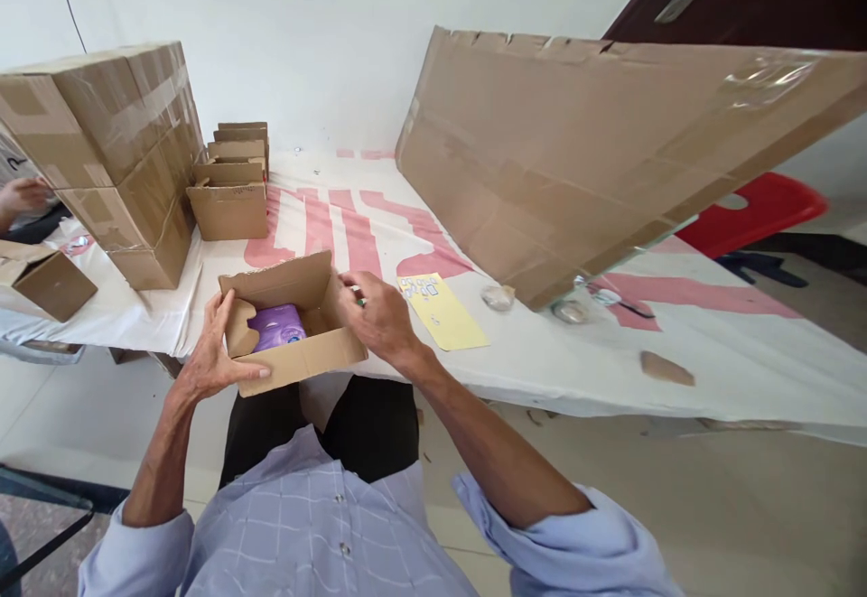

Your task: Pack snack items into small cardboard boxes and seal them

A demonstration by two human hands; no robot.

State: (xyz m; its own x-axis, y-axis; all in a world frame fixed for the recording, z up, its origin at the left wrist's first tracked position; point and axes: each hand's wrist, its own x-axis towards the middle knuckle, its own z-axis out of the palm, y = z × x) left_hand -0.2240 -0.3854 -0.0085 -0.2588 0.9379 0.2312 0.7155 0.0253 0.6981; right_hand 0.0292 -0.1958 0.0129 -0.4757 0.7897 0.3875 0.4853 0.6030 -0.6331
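Observation:
An open cardboard box (304, 358) is held at the table's front edge, slightly over my lap. Inside it, on the left, lies a purple packet (277, 326). My left hand (217, 358) grips the box's left end, thumb along the front wall and fingers behind the side flap. At the right end is my right hand (379, 312), its fingers curled at the box's right wall; a small green bit shows by the fingers, too small to name. A yellow sheet with writing (443, 312) lies just right of that hand.
Taped cartons (128, 145) are stacked at the left, beside a row of small open boxes (227, 211). A large cardboard sheet (542, 154) leans at the right, near tape rolls (571, 311) and a red chair (759, 213). Another person's hand (25, 195) shows far left.

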